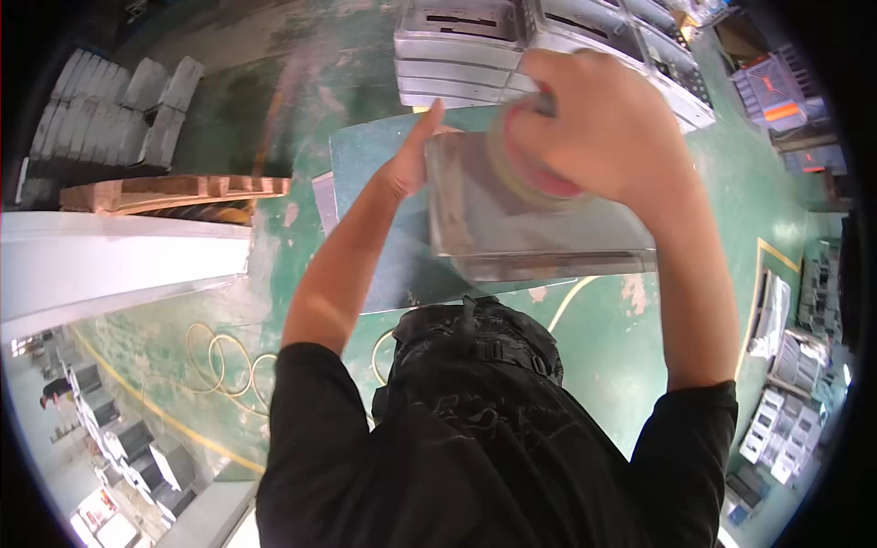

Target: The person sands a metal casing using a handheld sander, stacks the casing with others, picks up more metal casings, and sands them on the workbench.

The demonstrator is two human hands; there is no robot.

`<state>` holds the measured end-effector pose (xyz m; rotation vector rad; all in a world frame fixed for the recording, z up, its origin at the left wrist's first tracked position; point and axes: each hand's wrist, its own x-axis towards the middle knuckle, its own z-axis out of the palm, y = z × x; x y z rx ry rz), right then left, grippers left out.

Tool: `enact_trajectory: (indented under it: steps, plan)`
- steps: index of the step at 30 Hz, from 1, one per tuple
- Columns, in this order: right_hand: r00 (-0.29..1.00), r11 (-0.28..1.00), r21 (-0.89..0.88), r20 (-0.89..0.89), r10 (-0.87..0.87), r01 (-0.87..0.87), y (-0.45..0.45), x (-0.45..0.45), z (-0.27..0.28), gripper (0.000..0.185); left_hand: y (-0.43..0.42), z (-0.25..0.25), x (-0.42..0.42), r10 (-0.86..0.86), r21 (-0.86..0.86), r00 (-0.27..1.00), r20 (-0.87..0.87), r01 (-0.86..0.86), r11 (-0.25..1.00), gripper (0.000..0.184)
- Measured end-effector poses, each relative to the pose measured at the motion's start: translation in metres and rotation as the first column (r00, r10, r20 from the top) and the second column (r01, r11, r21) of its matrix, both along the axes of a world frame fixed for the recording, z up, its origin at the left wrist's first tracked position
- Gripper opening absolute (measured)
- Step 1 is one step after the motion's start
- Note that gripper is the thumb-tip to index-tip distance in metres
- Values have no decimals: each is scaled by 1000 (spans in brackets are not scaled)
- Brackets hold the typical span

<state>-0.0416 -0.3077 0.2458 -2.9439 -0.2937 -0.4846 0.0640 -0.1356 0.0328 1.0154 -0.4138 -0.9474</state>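
A grey metal box (575, 228) with a flat upper face lies tilted in front of me on a blue-green work surface (375, 219). My left hand (416, 160) is at its far left corner, thumb sticking up and the other fingers partly hidden behind the edge; it steadies the box there. My right hand (603, 119) is closed round a round disc tool (534, 160) with a pink and pale yellow rim. The disc lies against the box's upper face, and both are smeared by motion, so the tool's exact kind is unclear.
Stacked metal housings (457, 55) stand just beyond the work surface. More grey parts (119, 110) are piled at the far left, near a wooden pallet (183, 192) and a white panel (119, 265). A yellow hose (219, 361) coils on the green floor. Racked parts (781, 434) line the right.
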Motion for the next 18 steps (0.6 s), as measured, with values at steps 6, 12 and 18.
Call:
enact_trajectory:
  steps: [6, 12, 18]
  plan:
    - [972, 997, -18, -225, 63, -68, 106, -8, 15, 24, 0, -24, 28, 31, -216, 902, 431, 69, 974, 69]
    - [960, 985, -62, -222, -169, 159, 74, 45, 17, 24, -7, -4, -19, 87, -158, 992, 90, -72, 985, 57]
    - [959, 994, -94, -270, -85, 62, 118, -27, 19, 23, -22, -29, -5, -254, -389, 964, -76, 205, 898, 72]
